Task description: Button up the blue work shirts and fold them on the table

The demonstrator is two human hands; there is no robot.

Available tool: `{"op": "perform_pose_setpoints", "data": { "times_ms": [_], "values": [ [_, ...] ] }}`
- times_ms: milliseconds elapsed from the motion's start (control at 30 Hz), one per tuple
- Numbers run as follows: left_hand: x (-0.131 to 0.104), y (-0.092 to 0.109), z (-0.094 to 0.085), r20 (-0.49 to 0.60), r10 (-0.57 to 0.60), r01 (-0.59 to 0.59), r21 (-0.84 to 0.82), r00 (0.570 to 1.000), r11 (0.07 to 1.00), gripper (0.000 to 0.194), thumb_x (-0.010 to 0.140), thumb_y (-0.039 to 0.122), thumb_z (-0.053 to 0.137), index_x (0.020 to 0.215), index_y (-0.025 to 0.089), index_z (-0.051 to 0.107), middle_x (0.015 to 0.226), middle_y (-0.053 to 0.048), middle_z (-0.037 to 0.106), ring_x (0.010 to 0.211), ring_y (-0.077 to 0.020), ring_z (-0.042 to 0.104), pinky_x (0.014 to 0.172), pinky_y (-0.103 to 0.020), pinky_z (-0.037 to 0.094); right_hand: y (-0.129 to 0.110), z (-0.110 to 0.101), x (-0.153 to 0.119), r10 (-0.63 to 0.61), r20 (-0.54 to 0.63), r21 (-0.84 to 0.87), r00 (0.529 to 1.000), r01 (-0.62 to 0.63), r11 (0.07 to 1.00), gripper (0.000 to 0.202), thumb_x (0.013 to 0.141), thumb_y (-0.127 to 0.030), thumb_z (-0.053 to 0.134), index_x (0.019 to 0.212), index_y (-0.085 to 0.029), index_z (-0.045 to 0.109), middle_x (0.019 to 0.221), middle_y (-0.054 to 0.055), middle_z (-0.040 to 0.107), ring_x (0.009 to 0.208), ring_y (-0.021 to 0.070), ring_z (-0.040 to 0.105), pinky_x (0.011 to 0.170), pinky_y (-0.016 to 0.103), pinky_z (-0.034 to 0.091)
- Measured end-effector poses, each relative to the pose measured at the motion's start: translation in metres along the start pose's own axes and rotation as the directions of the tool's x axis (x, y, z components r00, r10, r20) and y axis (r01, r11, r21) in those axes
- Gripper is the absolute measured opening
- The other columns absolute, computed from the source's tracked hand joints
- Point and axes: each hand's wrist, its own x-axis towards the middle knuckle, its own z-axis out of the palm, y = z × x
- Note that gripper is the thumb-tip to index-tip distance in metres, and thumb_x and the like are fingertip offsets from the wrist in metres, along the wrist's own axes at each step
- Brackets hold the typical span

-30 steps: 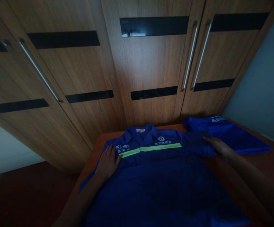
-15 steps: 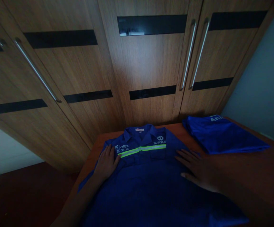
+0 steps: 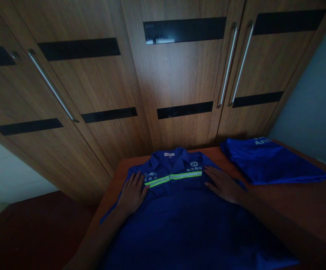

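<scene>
A dark blue work jacket [image 3: 177,210] lies spread front side up, its collar pointing away from me. Across its chest runs a yellow-green and silver reflective stripe [image 3: 185,175], with white lettering and a gear emblem above. My left hand [image 3: 132,192] rests flat on the left side of the chest, fingers stretched out beside the stripe's end. On the opposite side, my right hand [image 3: 222,183] lies flat with fingers apart, fingertips close to the right end of the stripe. Neither hand grips the cloth. The jacket's lower part is dark and runs out of view.
The jacket lies on a reddish-brown table [image 3: 113,174]. At the back right of it is a folded bright blue garment [image 3: 270,161] with white letters. A wooden wardrobe [image 3: 180,78] with metal handles stands right behind the table. Dark red floor [image 3: 39,225] shows at the left.
My right hand has moved left and slightly up over the jacket, to the stripe's right end. My left hand stays flat in about the same place. The whole view has shifted slightly.
</scene>
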Motion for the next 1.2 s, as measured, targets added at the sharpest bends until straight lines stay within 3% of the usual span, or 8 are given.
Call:
{"op": "perform_pose_setpoints", "data": {
  "times_ms": [167,300,467,633,700,800,1000,1200],
  "values": [
    [-0.006,0.009,-0.009,0.053,0.035,-0.033,-0.026,0.998,0.999,0.063,0.092,0.056,0.028,0.14,0.017,0.04,0.151,-0.012,0.031,0.139,-0.0316,0.024,0.11,-0.049,0.026,0.006,-0.006,-0.009,0.036,0.01,-0.036,0.999,-0.036,0.999,0.067,0.091,-0.058,0.033,0.138,-0.011,0.043,0.145,0.014,0.04,0.133,0.0282,0.037,0.11,0.046,0.031],
    [0.001,0.02,-0.021,0.04,0.044,-0.043,-0.04,0.998,0.998,0.065,0.09,0.059,0.031,0.139,0.018,0.041,0.15,-0.012,0.032,0.139,-0.0314,0.024,0.111,-0.049,0.024,0.003,-0.016,0.003,0.093,-0.013,-0.061,0.996,-0.093,0.994,0.059,0.091,-0.054,0.033,0.13,-0.013,0.053,0.134,0.015,0.052,0.124,0.0291,0.048,0.105,0.045,0.037],
    [0.022,0.02,-0.017,0.039,0.103,-0.102,-0.03,0.994,0.994,0.062,0.091,0.056,0.03,0.139,0.018,0.041,0.151,-0.013,0.03,0.139,-0.0316,0.024,0.111,-0.053,0.02,0.016,-0.003,0.032,-0.009,-0.048,-0.023,0.999,0.008,1.0,0.061,0.092,-0.05,0.034,0.136,-0.01,0.044,0.145,0.015,0.039,0.135,0.0275,0.034,0.111,0.043,0.029],
    [0.038,0.006,-0.008,0.018,0.069,-0.067,-0.083,0.997,0.994,0.061,0.09,0.055,0.034,0.133,0.013,0.047,0.143,-0.017,0.043,0.131,-0.0322,0.039,0.106,-0.049,0.03,0.03,0.003,0.049,0.197,-0.076,-0.016,0.977,-0.199,0.98,0.06,0.092,-0.051,0.033,0.124,-0.007,0.054,0.126,0.021,0.056,0.12,0.0319,0.05,0.102,0.045,0.039],
    [0.05,0.004,-0.012,-0.005,0.038,-0.038,-0.159,0.999,0.987,0.054,0.09,0.05,0.039,0.129,0.015,0.051,0.136,-0.017,0.05,0.123,-0.0323,0.048,0.101,-0.048,0.036,0.03,-0.004,0.062,0.223,-0.11,0.005,0.969,-0.224,0.975,0.054,0.093,-0.048,0.033,0.121,-0.01,0.057,0.119,0.019,0.061,0.113,0.0308,0.055,0.099,0.044,0.041],
    [0.082,0.006,-0.019,-0.035,-0.002,-0.008,-0.276,0.999,0.961,0.045,0.091,0.042,0.04,0.126,0.016,0.053,0.13,-0.013,0.056,0.118,-0.0284,0.052,0.099,-0.041,0.039,0.026,-0.015,0.093,0.187,-0.125,0.097,0.974,-0.176,0.98,0.047,0.093,-0.042,0.036,0.125,-0.012,0.054,0.128,0.016,0.056,0.121,0.0285,0.049,0.104,0.042,0.035],
    [0.154,0.015,-0.008,-0.014,-0.036,0.029,-0.349,0.999,0.937,0.039,0.092,0.036,0.044,0.121,0.014,0.058,0.119,-0.01,0.065,0.106,-0.0192,0.06,0.089,-0.025,0.044,0.018,-0.008,0.158,0.147,0.016,0.188,0.989,-0.147,0.971,0.039,0.09,-0.034,0.048,0.126,-0.019,0.054,0.127,0.007,0.06,0.113,0.0177,0.057,0.095,0.027,0.043],
    [0.166,0.017,0.009,0.024,-0.12,0.122,-0.297,0.992,0.947,0.031,0.088,0.043,0.049,0.097,0.02,0.067,0.099,-0.01,0.071,0.092,-0.0233,0.065,0.075,-0.029,0.048,0.016,0.01,0.173,0.341,0.076,0.073,0.937,-0.346,0.935,0.03,0.088,-0.041,0.051,0.101,-0.018,0.065,0.103,0.012,0.069,0.099,0.0254,0.063,0.081,0.033,0.046]
  ]
}}
